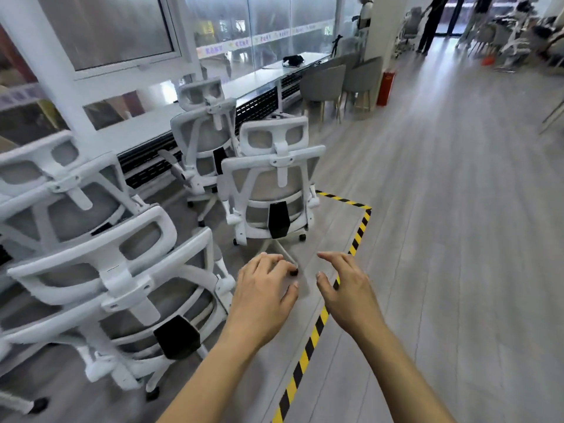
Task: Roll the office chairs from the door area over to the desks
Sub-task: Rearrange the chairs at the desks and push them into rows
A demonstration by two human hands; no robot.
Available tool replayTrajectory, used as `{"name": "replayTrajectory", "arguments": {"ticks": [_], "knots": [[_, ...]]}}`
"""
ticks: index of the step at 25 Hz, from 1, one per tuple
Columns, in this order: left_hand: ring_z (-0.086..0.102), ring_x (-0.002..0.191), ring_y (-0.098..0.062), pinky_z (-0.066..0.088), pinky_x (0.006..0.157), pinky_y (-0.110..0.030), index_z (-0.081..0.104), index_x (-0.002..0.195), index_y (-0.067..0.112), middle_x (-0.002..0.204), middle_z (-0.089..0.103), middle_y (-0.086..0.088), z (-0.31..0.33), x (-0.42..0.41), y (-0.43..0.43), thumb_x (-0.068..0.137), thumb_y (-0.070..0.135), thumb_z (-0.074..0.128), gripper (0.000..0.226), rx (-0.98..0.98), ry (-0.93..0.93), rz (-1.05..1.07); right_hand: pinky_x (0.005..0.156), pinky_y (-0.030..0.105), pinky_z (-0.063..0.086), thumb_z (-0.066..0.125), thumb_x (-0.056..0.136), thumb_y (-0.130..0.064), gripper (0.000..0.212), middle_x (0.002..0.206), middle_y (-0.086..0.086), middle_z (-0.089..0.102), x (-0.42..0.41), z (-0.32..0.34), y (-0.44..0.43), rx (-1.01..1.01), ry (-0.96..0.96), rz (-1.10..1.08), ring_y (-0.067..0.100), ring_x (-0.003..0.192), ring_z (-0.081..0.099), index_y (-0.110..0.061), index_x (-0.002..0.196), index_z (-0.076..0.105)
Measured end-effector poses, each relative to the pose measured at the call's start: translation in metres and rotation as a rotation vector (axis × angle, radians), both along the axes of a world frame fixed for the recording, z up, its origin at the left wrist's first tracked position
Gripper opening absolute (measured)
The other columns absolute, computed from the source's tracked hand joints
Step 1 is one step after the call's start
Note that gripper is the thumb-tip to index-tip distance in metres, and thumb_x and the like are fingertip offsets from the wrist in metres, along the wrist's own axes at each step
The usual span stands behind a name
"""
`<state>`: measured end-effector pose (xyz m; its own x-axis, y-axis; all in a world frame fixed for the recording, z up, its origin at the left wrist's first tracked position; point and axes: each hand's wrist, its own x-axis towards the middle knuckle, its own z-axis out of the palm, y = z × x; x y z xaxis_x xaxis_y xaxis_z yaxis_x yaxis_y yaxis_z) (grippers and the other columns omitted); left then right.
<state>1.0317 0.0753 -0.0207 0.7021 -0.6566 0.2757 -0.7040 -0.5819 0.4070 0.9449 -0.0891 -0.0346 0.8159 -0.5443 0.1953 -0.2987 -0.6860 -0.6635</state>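
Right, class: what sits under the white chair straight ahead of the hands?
Under the white chair, white base legs and black casters rest on the grey floor. The backrest covers the central column.

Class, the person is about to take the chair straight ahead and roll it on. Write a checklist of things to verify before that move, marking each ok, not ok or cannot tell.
1. Left hand free: ok, open and holding nothing.
2. Right hand free: ok, open and holding nothing.
3. Hands on the chair: not ok, both are short of its back.
4. Chair upright on its castors: ok.
5. Chair apart from the neighbour chair: cannot tell, they stand close and overlap in view.
6. Castors roll freely: cannot tell.
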Motion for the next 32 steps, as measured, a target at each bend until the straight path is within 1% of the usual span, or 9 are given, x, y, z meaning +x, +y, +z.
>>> {"name": "replayTrajectory", "arguments": {"ticks": [4,8,11,16,20,22,24,26,32], "knots": [[0.032,0.138,-0.013,0.026,0.113,-0.033,0.056,0.119,0.039,0.134,0.049,0.015,0.011,0.057,-0.07,0.095,0.046,0.049,0.026,-0.003,-0.022,0.115,0.099,0.035,0.045,0.058,0.097,-0.031,0.035,0.123,-0.025,0.046,0.085,0.012,-0.086,-0.006,-0.045,0.133,0.005,0.114,0.05,-0.037,0.131,0.055],[0.034,0.131,-0.008,0.024,0.11,-0.028,0.057,0.119,0.038,0.13,0.049,0.016,0.014,0.129,-0.125,0.094,0.046,0.048,0.027,-0.033,-0.051,0.234,0.098,0.042,0.047,0.06,0.095,-0.03,0.037,0.129,-0.016,0.053,0.176,0.017,-0.153,-0.023,-0.081,0.27,0.011,0.114,0.055,-0.036,0.131,0.056],[0.032,0.134,-0.009,0.022,0.109,-0.027,0.059,0.118,0.037,0.133,0.049,0.014,0.018,0.197,-0.162,0.095,0.045,0.049,0.027,-0.068,-0.062,0.309,0.097,0.042,0.048,0.06,0.095,-0.03,0.035,0.13,-0.017,0.053,0.253,0.024,-0.198,-0.036,-0.104,0.308,0.008,0.113,0.053,-0.035,0.129,0.058],[0.038,0.134,-0.016,0.033,0.111,-0.039,0.061,0.12,0.032,0.133,0.052,0.008,0.037,0.315,-0.235,0.092,0.049,0.042,0.038,-0.127,-0.081,0.365,0.097,0.042,0.048,0.059,0.094,-0.031,0.035,0.127,-0.02,0.052,0.371,0.043,-0.274,-0.079,-0.127,0.394,0.009,0.113,0.052,-0.038,0.129,0.056],[0.042,0.131,-0.017,0.034,0.109,-0.037,0.061,0.119,0.03,0.132,0.053,0.005,0.05,0.384,-0.308,0.093,0.042,0.052,0.03,-0.129,-0.092,0.341,0.097,0.04,0.048,0.06,0.095,-0.032,0.035,0.129,-0.022,0.05,0.438,0.052,-0.342,-0.056,-0.142,0.373,0.015,0.115,0.053,-0.043,0.127,0.055],[0.041,0.133,-0.019,0.034,0.111,-0.041,0.06,0.12,0.031,0.134,0.053,0.005,0.052,0.413,-0.345,0.093,0.045,0.05,0.032,-0.104,-0.085,0.327,0.098,0.041,0.049,0.059,0.095,-0.033,0.034,0.131,-0.021,0.051,0.47,0.049,-0.378,-0.037,-0.152,0.38,0.014,0.117,0.053,-0.041,0.128,0.055],[0.04,0.133,-0.018,0.034,0.111,-0.039,0.06,0.121,0.032,0.133,0.052,0.006,0.055,0.442,-0.378,0.092,0.049,0.044,0.037,-0.109,-0.102,0.337,0.098,0.041,0.049,0.06,0.095,-0.032,0.034,0.129,-0.02,0.052,0.505,0.045,-0.413,-0.014,-0.171,0.406,0.012,0.117,0.053,-0.038,0.128,0.056],[0.039,0.134,-0.017,0.031,0.112,-0.037,0.06,0.12,0.031,0.133,0.052,0.006,0.055,0.473,-0.415,0.092,0.049,0.042,0.038,-0.106,-0.136,0.369,0.097,0.042,0.049,0.06,0.094,-0.031,0.034,0.128,-0.02,0.052,0.542,0.042,-0.449,0.011,-0.181,0.453,0.013,0.116,0.055,-0.039,0.127,0.056],[0.036,0.136,-0.019,0.026,0.113,-0.034,0.061,0.123,0.03,0.135,0.052,0.005,0.056,0.562,-0.546,0.094,0.042,0.053,0.032,-0.06,-0.148,0.516,0.097,0.043,0.048,0.064,0.091,-0.024,0.037,0.124,-0.019,0.054,0.66,0.032,-0.576,0.041,-0.184,0.568,0.009,0.112,0.056,-0.037,0.125,0.06]]}}
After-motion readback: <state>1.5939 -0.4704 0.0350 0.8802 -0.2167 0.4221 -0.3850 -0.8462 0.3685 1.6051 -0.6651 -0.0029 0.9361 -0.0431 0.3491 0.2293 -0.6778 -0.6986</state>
